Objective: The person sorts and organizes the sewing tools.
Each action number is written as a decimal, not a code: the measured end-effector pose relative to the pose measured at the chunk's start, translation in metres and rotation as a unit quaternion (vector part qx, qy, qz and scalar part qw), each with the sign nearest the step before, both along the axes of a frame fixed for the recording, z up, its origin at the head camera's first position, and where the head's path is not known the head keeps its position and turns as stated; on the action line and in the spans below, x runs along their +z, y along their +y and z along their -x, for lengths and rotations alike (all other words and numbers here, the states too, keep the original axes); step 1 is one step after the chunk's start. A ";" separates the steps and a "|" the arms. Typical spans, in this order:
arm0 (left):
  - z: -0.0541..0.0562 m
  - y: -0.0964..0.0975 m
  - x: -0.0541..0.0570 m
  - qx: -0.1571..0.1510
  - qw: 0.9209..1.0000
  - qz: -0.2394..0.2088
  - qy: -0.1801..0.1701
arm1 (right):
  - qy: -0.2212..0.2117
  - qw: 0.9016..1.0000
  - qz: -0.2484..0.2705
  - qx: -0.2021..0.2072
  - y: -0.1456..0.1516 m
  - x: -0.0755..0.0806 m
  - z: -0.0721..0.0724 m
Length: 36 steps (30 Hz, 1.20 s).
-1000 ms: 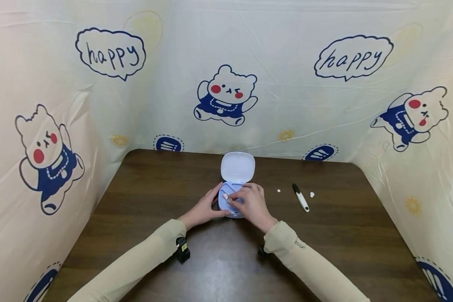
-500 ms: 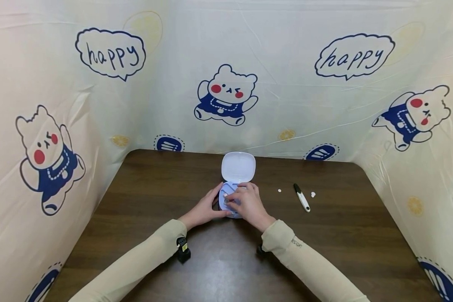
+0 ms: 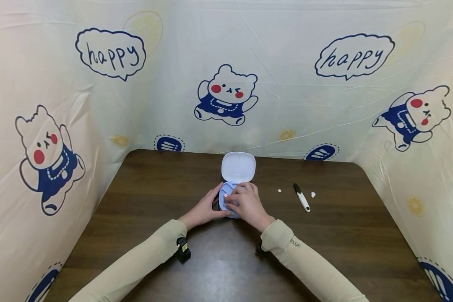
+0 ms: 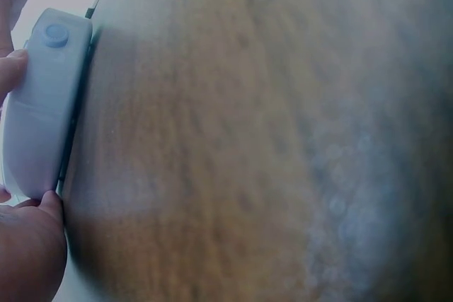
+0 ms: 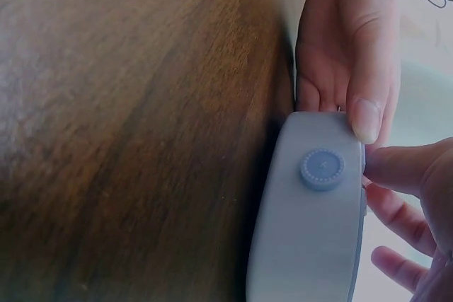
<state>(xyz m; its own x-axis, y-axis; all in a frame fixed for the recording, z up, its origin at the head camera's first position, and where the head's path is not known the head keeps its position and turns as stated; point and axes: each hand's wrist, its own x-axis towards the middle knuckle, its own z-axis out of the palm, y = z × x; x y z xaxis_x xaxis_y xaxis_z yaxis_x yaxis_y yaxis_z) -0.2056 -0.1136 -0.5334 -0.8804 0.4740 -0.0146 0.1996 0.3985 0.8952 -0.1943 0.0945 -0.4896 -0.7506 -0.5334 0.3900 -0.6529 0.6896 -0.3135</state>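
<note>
A pale blue hinged case [image 3: 229,188] stands with its white lid [image 3: 238,167] raised at the far side. My left hand [image 3: 204,213] grips the case by its left side, thumb at the near corner. Over the shallow tray inside, my right hand [image 3: 251,206] has thumb and forefinger together, pinching a small pinkish-white piece [image 3: 225,195]. Most of that piece is hidden by the fingertips. A round ridged knob [image 5: 323,168] sits on the near wall of the case in the right wrist view, close to the right thumb [image 5: 403,167].
To the right on the brown wooden table [image 3: 347,226] lie a black-and-white pen-shaped tool [image 3: 302,197], a small white disc [image 3: 279,191] and a cluster of small white pieces [image 3: 313,194]. A printed cloth [image 3: 166,92] surrounds the table on three sides.
My right hand has shifted slightly left and lower into the tray, and its fingertips now cover more of the small piece. My left hand keeps its grip on the case.
</note>
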 end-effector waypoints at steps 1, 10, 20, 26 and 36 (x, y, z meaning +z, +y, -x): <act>0.000 0.000 -0.001 0.001 1.000 0.002 -0.002 | 0.000 1.000 -0.001 0.000 0.000 -0.001 0.000; 0.002 0.000 -0.003 0.003 1.000 0.006 -0.009 | -0.009 1.000 -0.002 0.004 0.002 -0.003 0.001; 0.001 -0.001 -0.002 0.002 1.000 0.009 -0.012 | -0.027 0.999 0.019 0.008 0.006 0.001 -0.002; 0.003 0.000 -0.001 -0.001 1.000 0.008 -0.009 | -0.032 0.999 0.031 -0.010 0.012 0.005 -0.004; 0.003 0.000 -0.003 0.001 1.000 0.004 -0.008 | -0.043 0.998 0.031 -0.032 0.031 0.002 -0.007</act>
<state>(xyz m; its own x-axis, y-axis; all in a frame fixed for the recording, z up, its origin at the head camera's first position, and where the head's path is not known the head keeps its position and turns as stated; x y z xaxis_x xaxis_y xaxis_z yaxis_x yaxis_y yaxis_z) -0.2082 -0.1139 -0.5364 -0.8809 0.4722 -0.0322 0.1848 0.4057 0.8951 -0.1873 0.1254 -0.4873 -0.8143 -0.4599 0.3541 -0.5771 0.7062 -0.4101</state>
